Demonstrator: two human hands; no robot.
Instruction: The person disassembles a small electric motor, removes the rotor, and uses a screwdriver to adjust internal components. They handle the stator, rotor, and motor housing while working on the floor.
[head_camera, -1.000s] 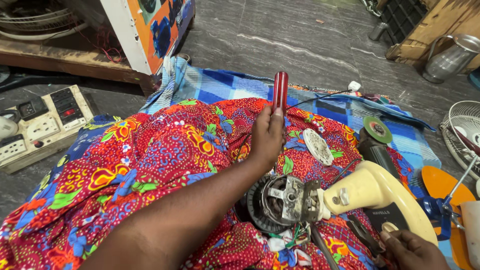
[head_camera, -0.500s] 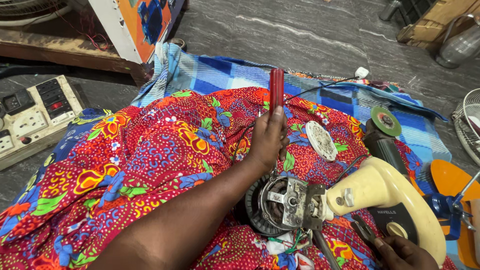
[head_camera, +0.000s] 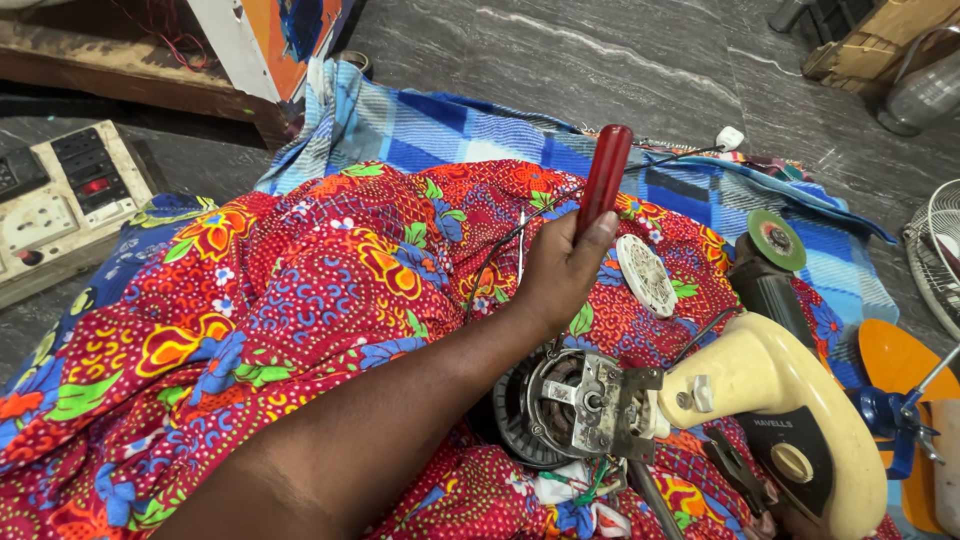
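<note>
Left hand (head_camera: 562, 268) clamped around red tool handle (head_camera: 604, 180), handle sticking up toward 12 o'clock over the floral cloth (head_camera: 250, 300). Fan motor (head_camera: 575, 405) at 6 o'clock of the hand, cream housing (head_camera: 775, 415) at 4. Right hand out of frame.

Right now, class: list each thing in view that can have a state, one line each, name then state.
left hand: closed around the red handle
red handle: gripped, raised, tilted
fan motor: uncovered, windings bare, lying on the cloth
cream fan housing: on its side, joined to the motor
white round cap: loose on the cloth
</note>
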